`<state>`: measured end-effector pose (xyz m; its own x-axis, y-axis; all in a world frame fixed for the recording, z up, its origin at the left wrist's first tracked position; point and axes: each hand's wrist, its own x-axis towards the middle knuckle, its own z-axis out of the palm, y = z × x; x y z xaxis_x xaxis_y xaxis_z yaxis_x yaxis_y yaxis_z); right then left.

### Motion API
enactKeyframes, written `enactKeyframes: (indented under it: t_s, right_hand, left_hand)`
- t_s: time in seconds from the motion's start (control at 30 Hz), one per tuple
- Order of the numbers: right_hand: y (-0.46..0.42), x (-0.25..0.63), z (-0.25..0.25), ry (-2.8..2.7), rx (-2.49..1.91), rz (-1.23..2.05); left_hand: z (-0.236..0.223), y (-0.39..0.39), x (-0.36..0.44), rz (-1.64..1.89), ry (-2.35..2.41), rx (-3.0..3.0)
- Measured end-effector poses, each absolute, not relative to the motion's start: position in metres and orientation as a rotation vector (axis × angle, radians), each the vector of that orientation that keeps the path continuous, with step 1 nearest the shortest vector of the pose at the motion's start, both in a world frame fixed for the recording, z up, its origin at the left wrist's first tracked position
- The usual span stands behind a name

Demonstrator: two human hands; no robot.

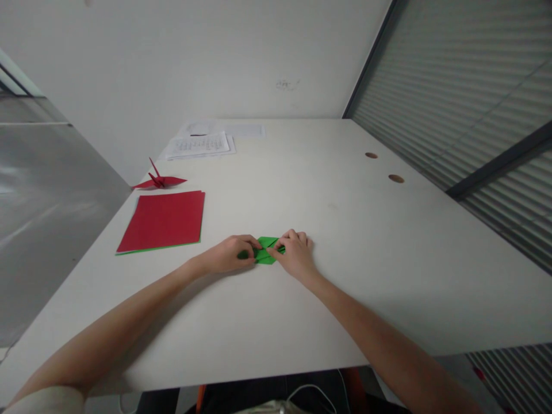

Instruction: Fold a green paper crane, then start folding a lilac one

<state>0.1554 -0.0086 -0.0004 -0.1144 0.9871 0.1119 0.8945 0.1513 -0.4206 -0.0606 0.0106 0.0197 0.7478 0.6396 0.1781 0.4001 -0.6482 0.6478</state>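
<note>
A small folded piece of green paper (266,250) lies on the white table (345,276) in front of me. My left hand (230,253) has its fingers curled and pinches the paper's left side. From the right, my right hand (295,251) presses on it with bent fingers, the thumb and forefinger pinching a fold. Both hands cover part of the paper.
A stack of red paper sheets (166,220) lies to the left, with a green sheet edge under it. A red paper crane (158,181) stands behind it. White printed sheets (202,144) lie near the back wall. Two round holes (395,178) sit in the tabletop at right.
</note>
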Motion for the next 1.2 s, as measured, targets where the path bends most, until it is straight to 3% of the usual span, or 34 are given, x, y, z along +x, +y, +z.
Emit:
enactKeyframes:
  t_s: [0.37, 0.6, 1.03, 1.2]
  right_hand:
    - [-0.008, 0.156, -0.003, -2.056, -1.791, 0.344]
    - [-0.007, 0.156, 0.000, -2.078, -1.811, 0.358]
    - [-0.007, 0.155, 0.001, -2.081, -1.820, 0.345]
    - [-0.008, 0.154, 0.004, -2.094, -1.828, 0.335]
  left_hand:
    - [0.020, 0.000, -0.061, 0.525, 0.555, 2.802]
    - [0.012, 0.003, -0.068, 0.677, 0.584, 2.693]
    - [0.017, 0.004, -0.070, 0.533, 0.348, 2.884]
    - [0.019, 0.002, -0.066, 0.523, 0.469, 2.908]
